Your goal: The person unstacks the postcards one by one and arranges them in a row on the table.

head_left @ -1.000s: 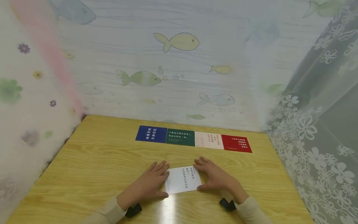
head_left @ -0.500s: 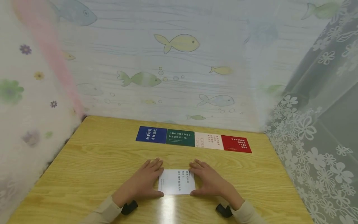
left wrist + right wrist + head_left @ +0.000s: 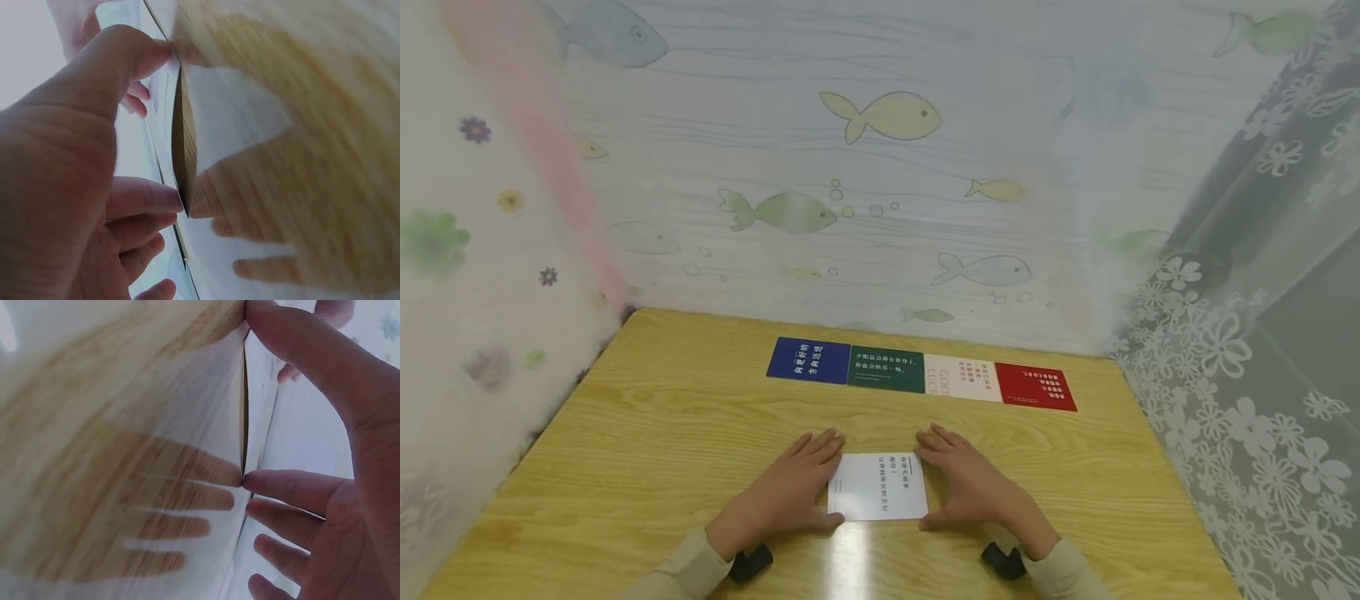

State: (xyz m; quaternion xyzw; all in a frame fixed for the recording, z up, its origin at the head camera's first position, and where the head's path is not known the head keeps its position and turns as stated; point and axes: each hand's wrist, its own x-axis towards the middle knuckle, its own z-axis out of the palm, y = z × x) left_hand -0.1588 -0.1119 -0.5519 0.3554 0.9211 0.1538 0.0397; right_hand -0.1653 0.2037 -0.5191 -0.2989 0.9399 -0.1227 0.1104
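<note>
A white card printed with dark characters lies sideways between both hands, low over the wooden table. My left hand holds its left edge, with the thumb at the near corner and the index finger at the far corner. On the opposite edge my right hand grips in the same way, its other fingers spread. Seen in the left wrist view, the edge of the card bows slightly above the shiny tabletop between thumb and index finger. A similar narrow gap shows under the card in the right wrist view.
Beyond the hands a row of cards lies edge to edge: blue, green, pale pink and red. Behind the wooden table hangs a fish-patterned curtain. Lace fabric borders the right side.
Both hands have shifted the white card left and turned it from a tilt to nearly square with me. Over the last half second it has moved slightly right in view. The card row stays put.
</note>
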